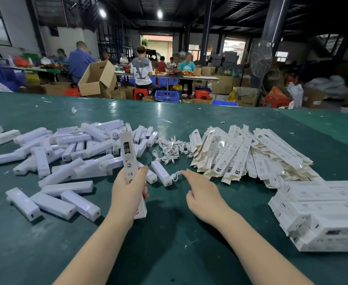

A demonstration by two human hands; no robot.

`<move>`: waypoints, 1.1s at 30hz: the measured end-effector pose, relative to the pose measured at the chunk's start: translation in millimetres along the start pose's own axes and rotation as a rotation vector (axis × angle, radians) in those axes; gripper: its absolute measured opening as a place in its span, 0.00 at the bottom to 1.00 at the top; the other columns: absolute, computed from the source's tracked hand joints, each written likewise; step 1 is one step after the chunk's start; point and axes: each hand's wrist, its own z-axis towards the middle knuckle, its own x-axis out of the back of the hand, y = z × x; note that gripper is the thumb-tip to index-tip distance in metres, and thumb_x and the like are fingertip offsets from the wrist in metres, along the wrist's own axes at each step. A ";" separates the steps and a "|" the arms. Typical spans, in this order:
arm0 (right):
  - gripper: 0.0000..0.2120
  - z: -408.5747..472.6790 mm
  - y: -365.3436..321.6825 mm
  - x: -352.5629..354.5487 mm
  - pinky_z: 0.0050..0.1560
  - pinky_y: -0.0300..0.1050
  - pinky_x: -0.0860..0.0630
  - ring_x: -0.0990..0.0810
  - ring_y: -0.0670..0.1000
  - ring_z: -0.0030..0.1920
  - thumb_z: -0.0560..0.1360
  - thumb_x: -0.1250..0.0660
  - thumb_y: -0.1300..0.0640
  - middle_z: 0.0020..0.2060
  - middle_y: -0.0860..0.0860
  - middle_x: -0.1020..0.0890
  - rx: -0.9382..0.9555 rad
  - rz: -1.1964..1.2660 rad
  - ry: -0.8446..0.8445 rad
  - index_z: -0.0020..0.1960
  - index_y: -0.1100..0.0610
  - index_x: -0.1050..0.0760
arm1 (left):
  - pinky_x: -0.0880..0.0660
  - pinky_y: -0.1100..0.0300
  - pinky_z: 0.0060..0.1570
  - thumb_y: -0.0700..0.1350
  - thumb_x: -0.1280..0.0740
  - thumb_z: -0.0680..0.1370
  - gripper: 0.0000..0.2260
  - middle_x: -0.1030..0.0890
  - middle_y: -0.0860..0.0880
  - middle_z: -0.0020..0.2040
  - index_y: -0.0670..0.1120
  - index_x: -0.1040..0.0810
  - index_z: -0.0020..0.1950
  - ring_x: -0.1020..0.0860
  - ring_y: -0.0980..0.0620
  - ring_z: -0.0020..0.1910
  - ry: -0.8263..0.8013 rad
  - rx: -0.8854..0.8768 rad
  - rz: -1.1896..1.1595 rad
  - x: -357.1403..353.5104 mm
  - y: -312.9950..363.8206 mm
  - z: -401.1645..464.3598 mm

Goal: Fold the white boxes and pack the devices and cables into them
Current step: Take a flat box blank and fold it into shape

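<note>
Nearest the camera, two bare forearms reach out over the green table [169,254]. The left hand [129,190] grips a long white box [130,161] with its fingers and thumb curled round the lower part, holding it upright and tilted slightly, printed face toward the camera. The right hand [204,194] hovers low over the table with its fingers loosely extended and a little spread, the index fingertip touching or just short of a small white cable [176,175]; whether it actually presses on it cannot be told. That cable lies just beside one white device [161,173] resting flat on the table between the two hands. At the right edge sits a stack of folded, filled-looking boxes [321,212]. Farther out on the left lies a scattered heap of white devices [76,153]; in the middle, a tangle of white cables [172,149]; to the right, a fanned pile of flat unfolded boxes [251,155]. Beyond the table, people sit at long tables [169,76] among cardboard cartons [96,79], red stools and blue crates.
</note>
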 end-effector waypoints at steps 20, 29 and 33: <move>0.25 -11.7 -14.3 31.4 0.48 0.27 0.36 0.28 0.37 0.45 0.79 0.46 0.70 0.44 0.41 0.23 0.110 0.486 0.185 0.63 0.46 0.23 | 0.25 0.66 0.34 0.46 0.28 0.74 0.05 0.17 0.55 0.35 0.49 0.23 0.48 0.20 0.56 0.33 -0.186 -0.149 0.159 -9.8 12.1 -16.2; 0.14 -27.2 -29.4 24.8 0.38 0.37 0.27 0.23 0.48 0.36 0.76 0.38 0.66 0.39 0.47 0.18 0.077 0.680 0.214 0.44 0.48 0.24 | 0.20 0.60 0.47 0.43 0.23 0.70 0.12 0.15 0.47 0.43 0.42 0.20 0.50 0.17 0.54 0.42 -0.413 0.016 0.127 -12.3 7.0 -20.0; 0.15 -27.0 -33.0 21.6 0.36 0.39 0.26 0.23 0.50 0.35 0.74 0.35 0.67 0.37 0.49 0.19 0.008 0.788 0.307 0.40 0.46 0.23 | 0.20 0.57 0.51 0.49 0.21 0.66 0.23 0.15 0.45 0.47 0.40 0.21 0.55 0.16 0.48 0.46 -0.485 0.079 0.067 -11.3 7.4 -19.8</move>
